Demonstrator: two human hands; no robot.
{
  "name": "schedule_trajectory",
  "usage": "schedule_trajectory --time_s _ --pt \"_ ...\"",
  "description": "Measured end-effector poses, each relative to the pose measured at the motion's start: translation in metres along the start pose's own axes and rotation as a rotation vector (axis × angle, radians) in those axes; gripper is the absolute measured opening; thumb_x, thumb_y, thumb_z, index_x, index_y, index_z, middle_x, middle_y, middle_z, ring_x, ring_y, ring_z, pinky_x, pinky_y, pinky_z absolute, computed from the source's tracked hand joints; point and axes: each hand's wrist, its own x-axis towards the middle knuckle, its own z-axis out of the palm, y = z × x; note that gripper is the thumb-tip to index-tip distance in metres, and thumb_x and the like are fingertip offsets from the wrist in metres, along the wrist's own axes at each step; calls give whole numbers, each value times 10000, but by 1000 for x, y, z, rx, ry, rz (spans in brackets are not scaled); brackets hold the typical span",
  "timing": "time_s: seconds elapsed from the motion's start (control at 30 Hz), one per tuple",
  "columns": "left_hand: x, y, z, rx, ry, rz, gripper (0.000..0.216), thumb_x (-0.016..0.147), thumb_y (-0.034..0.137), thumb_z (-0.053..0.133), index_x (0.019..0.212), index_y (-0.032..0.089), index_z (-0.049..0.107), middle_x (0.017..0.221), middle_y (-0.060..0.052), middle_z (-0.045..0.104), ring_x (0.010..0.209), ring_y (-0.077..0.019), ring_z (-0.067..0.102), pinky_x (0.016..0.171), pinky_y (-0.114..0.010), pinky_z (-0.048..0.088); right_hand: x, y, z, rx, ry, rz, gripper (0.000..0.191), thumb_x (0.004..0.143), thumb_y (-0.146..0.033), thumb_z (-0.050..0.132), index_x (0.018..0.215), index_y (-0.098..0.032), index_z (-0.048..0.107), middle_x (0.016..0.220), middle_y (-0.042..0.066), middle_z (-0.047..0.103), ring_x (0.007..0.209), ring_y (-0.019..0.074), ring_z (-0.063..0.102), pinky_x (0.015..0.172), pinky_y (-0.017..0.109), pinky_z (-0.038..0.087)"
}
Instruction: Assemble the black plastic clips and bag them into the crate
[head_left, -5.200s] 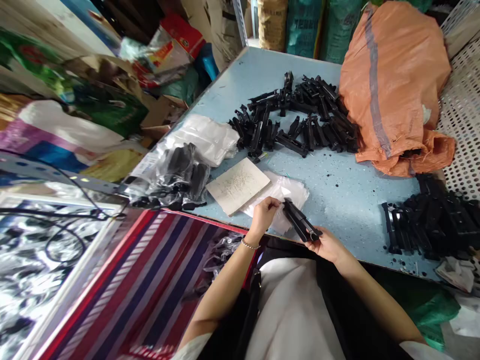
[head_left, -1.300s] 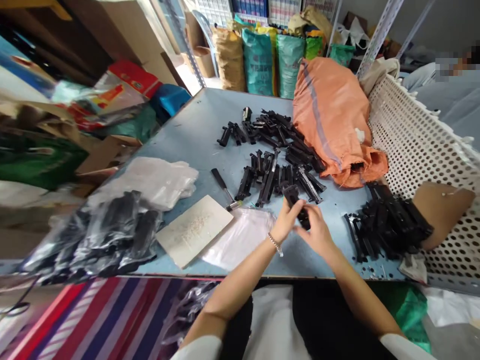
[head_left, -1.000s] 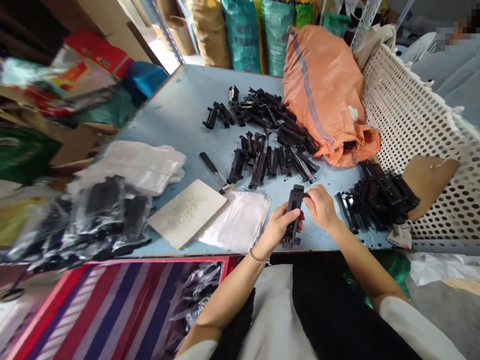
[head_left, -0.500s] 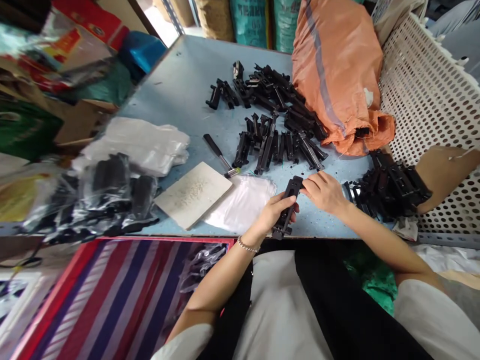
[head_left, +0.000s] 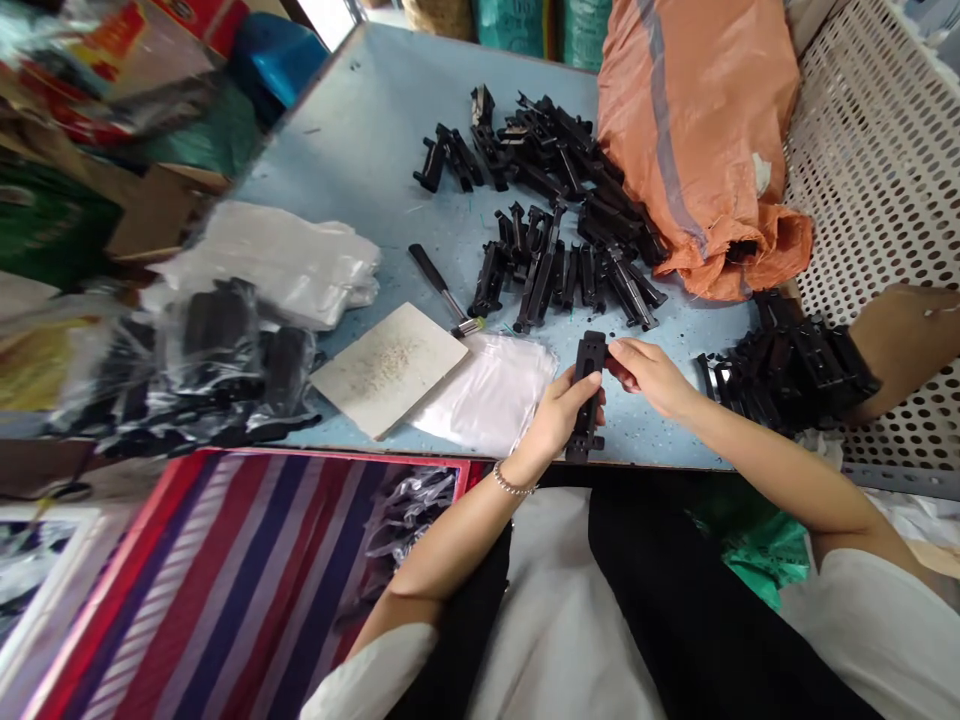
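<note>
A long black slotted part (head_left: pixel 590 352) stands nearly upright over the table's front edge. My left hand (head_left: pixel 564 405) is closed around it, thumb across its face and fingers behind. At the part's upper right edge, my right hand (head_left: pixel 646 374) is closed with thumb and forefinger together. Whether a small piece is between those fingertips is hidden. Just left of my left hand lie clear plastic bags (head_left: pixel 484 395). Beyond both hands is a heap of similar black parts (head_left: pixel 536 265), and another pile (head_left: pixel 799 365) lies to the right of my right hand.
A pale square slab (head_left: pixel 390 370) and a black-handled hammer (head_left: pixel 439 285) lie left of centre. Bagged black parts (head_left: pixel 221 360) sit at far left, below more clear bags (head_left: pixel 277 260). An orange sack (head_left: pixel 697 130) and a perforated white crate (head_left: pixel 877 170) border the right side.
The black part has turned more upright in my left hand, its face towards me. My right hand has shifted from its top end to its right edge. The camera view has tilted slightly downward.
</note>
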Motion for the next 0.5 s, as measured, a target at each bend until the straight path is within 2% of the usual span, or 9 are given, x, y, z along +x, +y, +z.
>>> schedule_trajectory --time_s 0.07,0.1,0.13,0.23,0.3,0.33,0.4,0.5 --pt "6 0 -2 -28 41 33 481 771 596 756 932 173 593 746 15 639 542 -99 611 503 -211 468 -10 1 6 31 -90 73 563 1068 -607 236 825 -210 553 622 -33 502 551 124 465 531 260 394" --pt "9 2 -4 -48 56 40 483 773 600 754 926 169 598 735 13 635 547 -99 606 506 -210 467 -16 1 9 -24 -126 51 539 1060 -618 287 861 -205 573 667 -13 549 594 136 503 564 269 408" --pt "11 4 -5 -69 66 44 486 774 602 753 929 166 605 726 11 634 553 -99 601 508 -209 465 -23 0 11 -135 -144 -23 513 1050 -621 340 896 -202 593 726 11 591 651 153 533 601 284 418" --pt "16 9 -5 -103 59 34 487 761 583 778 945 158 624 722 4 637 569 -94 576 504 -198 442 -41 -1 20 -517 -136 -377 387 1031 -546 483 958 -196 632 842 67 640 775 200 546 665 325 413" --pt "16 9 -2 -111 34 -8 472 771 575 770 945 158 632 733 -4 643 575 -93 562 503 -200 430 -47 -1 25 -594 -128 -493 347 1038 -487 498 901 -199 636 800 66 625 776 205 536 661 330 399" --pt "15 8 0 -107 27 -20 458 789 579 750 936 161 634 730 -6 638 573 -94 552 501 -204 423 -49 -1 28 -541 -137 -470 358 1040 -480 496 859 -201 628 768 57 611 757 200 533 653 326 394" --pt "12 5 3 -68 53 31 422 844 587 687 907 173 636 738 -9 630 582 -99 539 509 -215 419 -50 0 33 -341 -148 -324 429 1059 -503 431 805 -199 596 708 32 579 692 176 528 623 307 392" --pt "6 4 4 66 170 269 360 876 559 673 900 202 635 821 -16 644 648 -113 547 551 -229 433 -51 1 37 -102 -227 -125 560 1110 -476 185 815 -189 565 602 -22 512 535 123 479 548 267 378"
